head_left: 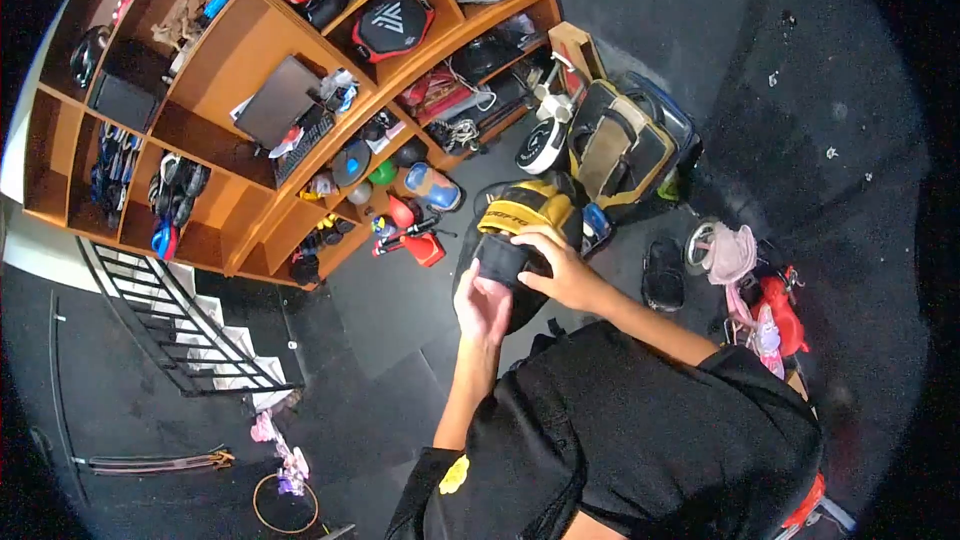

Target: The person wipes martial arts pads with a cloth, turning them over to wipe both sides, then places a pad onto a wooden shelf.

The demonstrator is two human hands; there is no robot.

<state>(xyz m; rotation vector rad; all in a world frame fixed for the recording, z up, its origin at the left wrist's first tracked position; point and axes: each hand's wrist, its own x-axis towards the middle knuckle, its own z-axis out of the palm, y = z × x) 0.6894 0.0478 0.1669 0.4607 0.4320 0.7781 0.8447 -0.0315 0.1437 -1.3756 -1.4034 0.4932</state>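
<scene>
A yellow and black boxing glove (520,215) with dark lettering is in front of me, its black cuff (502,260) toward my body. My left hand (482,305) is closed around the near left side of the cuff, thumb up along it. From the right, my right hand (562,272) grips the other side, fingers over the top and thumb on the cuff. A dark, bulky item (535,305) lies under and around the glove; its kind is partly hidden by my hands.
Wooden shelves (400,80) with gloves, pads and a laptop (285,100) curve across the far side. Training pads (615,155) lie ahead right. Black slippers (663,275) and a child's pink bike (735,260) are at right. A stair railing (165,310) stands at left.
</scene>
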